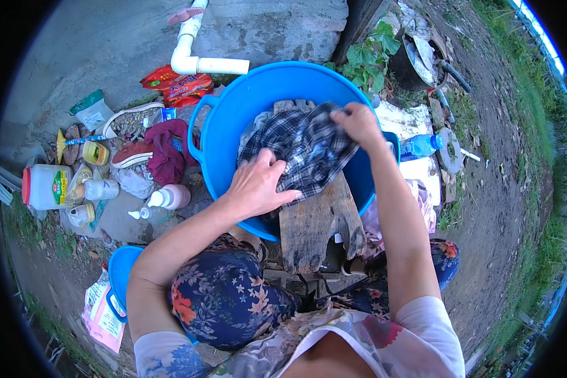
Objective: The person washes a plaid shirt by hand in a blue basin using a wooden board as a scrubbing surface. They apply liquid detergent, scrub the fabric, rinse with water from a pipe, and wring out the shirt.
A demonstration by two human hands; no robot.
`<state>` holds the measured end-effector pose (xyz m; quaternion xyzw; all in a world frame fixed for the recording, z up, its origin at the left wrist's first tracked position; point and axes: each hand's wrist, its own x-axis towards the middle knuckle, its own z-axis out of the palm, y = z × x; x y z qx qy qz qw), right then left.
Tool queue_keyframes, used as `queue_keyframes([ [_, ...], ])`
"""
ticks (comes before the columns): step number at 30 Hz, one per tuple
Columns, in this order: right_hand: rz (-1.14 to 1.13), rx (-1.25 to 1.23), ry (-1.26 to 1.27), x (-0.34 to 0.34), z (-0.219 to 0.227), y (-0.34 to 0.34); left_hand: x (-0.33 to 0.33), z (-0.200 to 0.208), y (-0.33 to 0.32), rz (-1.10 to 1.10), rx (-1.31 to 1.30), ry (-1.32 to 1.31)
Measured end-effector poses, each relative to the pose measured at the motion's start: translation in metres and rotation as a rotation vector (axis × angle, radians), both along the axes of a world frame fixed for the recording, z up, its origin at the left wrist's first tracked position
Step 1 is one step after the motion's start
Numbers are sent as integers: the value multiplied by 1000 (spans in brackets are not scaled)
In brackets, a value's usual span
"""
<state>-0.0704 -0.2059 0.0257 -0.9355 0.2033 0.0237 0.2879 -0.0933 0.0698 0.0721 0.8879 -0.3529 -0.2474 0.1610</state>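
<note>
Right hand [359, 125] pinches the plaid cloth [302, 148] at far right; whether left hand [256, 184] grips, I cannot tell. Best spread it flat against the wooden board [309, 227].

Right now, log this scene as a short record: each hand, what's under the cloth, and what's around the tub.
Left hand: on dark plaid cloth
Right hand: holding its far-right edge
Under cloth: weathered brown wooden board, reaching over the near rim of the round blue plastic tub
Tub's left: crumpled maroon fabric
Tub's right: clear blue plastic bottle
</note>
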Motion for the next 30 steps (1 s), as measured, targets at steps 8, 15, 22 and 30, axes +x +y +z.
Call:
queue_keyframes([
  [8, 443, -211, -242, -77, 7, 124, -9, -78, 3, 118, -83, -47],
  [15, 211, -353, -342, 30, -61, 77, 2, -58, -11, 115, -139, 111],
  [22, 557, -202, -286, -40, -28, 112, -4, -75, 0, 119, -144, -2],
  [30, -1, 27, 155, 58, -31, 69, 11, -52, 27, 327, -435, 125],
])
